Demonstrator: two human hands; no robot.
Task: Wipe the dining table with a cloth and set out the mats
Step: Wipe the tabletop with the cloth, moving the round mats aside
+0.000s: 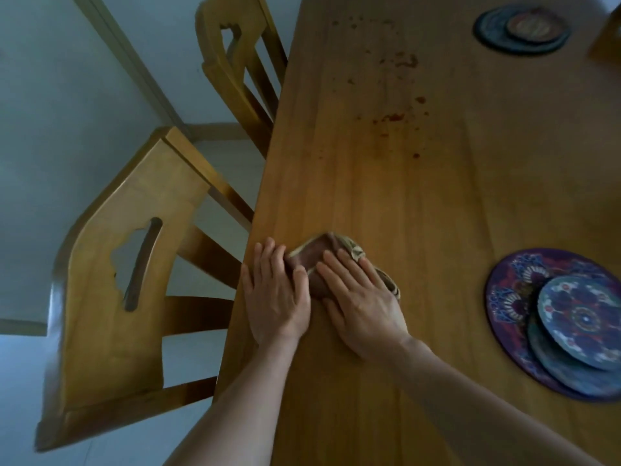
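Head view: a folded brown cloth [311,255] with a pale edge lies on the wooden dining table [420,196], lower centre of frame, near the table's left edge. Both hands are flat with straight fingers. The right hand [363,307] presses on top of the cloth and the left hand [275,297] touches its left side. Reddish stains [391,117] spot the wood above the cloth, well apart from it. A stack of round patterned mats [554,317] sits lower right. A second, blurred stack [521,28] sits upper right. Two wooden chairs, one near [111,297] and one far [235,62], stand against the table's left edge.
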